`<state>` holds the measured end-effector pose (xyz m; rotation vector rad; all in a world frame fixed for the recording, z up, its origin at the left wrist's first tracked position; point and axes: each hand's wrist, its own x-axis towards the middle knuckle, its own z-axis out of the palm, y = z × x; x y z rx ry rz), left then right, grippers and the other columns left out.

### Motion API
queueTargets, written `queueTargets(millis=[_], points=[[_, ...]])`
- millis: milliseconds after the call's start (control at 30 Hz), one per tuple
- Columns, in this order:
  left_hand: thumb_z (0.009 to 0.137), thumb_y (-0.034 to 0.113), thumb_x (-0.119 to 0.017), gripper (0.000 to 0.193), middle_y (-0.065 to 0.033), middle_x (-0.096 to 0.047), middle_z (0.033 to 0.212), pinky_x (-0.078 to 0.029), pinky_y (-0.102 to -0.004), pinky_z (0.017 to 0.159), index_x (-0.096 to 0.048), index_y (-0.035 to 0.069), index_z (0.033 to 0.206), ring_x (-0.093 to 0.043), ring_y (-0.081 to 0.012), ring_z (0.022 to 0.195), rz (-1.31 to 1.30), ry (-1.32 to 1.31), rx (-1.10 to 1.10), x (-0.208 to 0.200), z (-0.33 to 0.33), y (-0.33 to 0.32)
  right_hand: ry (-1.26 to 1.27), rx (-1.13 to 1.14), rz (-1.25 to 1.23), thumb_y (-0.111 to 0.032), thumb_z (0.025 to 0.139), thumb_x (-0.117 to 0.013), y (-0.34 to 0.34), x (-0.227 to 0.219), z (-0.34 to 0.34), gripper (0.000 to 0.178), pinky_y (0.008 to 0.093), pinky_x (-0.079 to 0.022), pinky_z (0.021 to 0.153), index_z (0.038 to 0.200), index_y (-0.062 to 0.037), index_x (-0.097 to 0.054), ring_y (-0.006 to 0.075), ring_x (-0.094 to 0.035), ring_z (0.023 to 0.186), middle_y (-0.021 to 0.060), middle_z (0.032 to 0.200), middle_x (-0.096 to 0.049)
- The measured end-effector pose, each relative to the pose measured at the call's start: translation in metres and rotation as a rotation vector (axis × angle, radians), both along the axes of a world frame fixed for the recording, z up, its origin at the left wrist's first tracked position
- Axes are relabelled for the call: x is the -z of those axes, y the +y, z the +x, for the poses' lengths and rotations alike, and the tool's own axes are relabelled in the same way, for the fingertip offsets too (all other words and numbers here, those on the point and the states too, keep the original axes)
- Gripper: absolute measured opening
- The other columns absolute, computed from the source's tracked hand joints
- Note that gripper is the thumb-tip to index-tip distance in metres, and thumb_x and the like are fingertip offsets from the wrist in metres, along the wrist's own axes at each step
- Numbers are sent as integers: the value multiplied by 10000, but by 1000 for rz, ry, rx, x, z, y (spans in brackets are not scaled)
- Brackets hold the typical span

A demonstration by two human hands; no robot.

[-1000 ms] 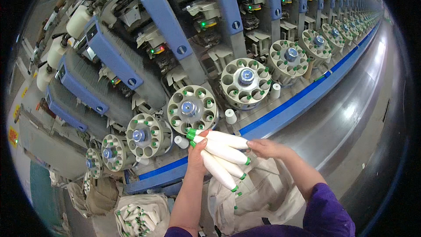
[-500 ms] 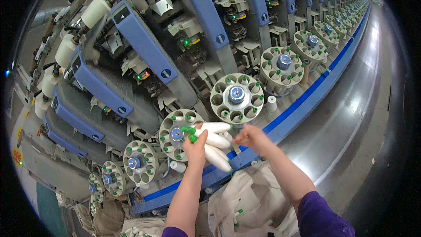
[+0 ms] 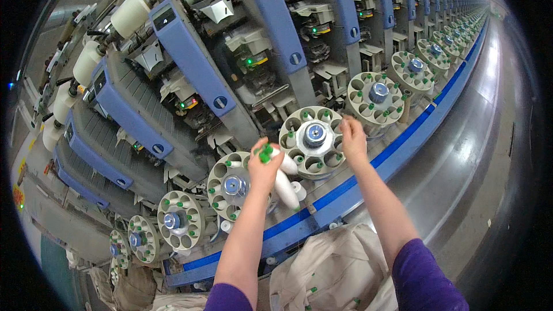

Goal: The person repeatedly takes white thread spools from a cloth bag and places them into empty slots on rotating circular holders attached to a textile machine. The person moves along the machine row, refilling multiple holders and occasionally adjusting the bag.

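Note:
My left hand (image 3: 265, 168) is closed around several white yarn bobbins (image 3: 284, 187) with green tips, held in front of a round cream magazine (image 3: 286, 158). Green ends stick up by the thumb, and the white bodies slant down to the right. At that magazine's right rim is my right hand (image 3: 353, 138), its fingers bent together; whatever they may pinch is hidden. The magazine has a shiny blue-silver hub (image 3: 315, 133), and green-tipped bobbins stand in some of its pockets. Partly behind my left hand and forearm sits another round magazine (image 3: 214, 187).
Blue winding units (image 3: 193, 63) run in a long row into the distance, with more magazines (image 3: 375, 99) before them. A blue rail (image 3: 340, 198) edges the machine. Below hangs a pale cloth sack (image 3: 294, 265) with green-tipped bobbins inside. White cones (image 3: 128, 14) line the upper left.
My right hand has moved up and right, from beside the held bobbins to the magazine's right rim. Fewer bobbins show in my left hand, and they now slant more steeply down.

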<state>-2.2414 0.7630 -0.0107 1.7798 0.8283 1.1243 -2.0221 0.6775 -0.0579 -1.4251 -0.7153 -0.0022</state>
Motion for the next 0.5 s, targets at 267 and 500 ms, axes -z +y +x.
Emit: queueTargets(millis=[267, 500], points=[[689, 31, -703, 354, -70, -625, 998, -465, -308, 813, -597, 37, 1027, -579, -168, 914, -777, 184, 180, 46, -171, -148, -43, -119, -604, -297, 723, -695, 52, 19, 16, 413, 344, -443, 835, 978, 5, -574, 295, -569, 959, 171, 1093, -563], [871, 236, -528, 242, -107, -592, 991, -461, -357, 780, -596, 9, 914, -562, -224, 869, -1473, 44, -323, 104, -287, -282, 0, -529, -307, -177, 844, -572, -118, 78, -68, 208, 305, -464, 724, 968, -11, -582, 204, -595, 794, 106, 874, -624]])
